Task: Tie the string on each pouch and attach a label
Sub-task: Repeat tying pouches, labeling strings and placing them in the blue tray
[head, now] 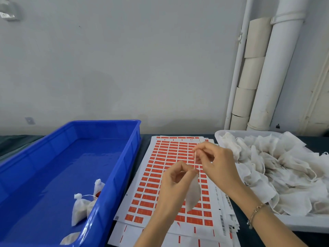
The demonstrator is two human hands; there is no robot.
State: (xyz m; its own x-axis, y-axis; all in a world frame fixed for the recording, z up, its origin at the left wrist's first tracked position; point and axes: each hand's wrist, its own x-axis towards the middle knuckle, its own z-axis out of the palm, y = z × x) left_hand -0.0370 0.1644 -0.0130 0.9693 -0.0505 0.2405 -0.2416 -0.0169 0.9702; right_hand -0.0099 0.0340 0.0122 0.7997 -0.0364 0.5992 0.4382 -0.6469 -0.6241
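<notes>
Left hand (175,177) pinches a pouch (193,195) neck above the label sheets (160,175); right hand (213,161) grips its string (195,160); few finished in the blue bin (122,157), many untied in the white tray (218,135)

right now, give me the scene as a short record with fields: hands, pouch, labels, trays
left hand: pinches the top of the pouch in hand, which hangs below the fingers
right hand: holds the string pulled up taut from the pouch top
label sheets: stacked flat between the trays, rows of red labels, under both hands
blue tray: on the left, holding a few tied pouches near its front corner
white tray: on the right, heaped with untied pouches
label on held pouch: none seen
</notes>
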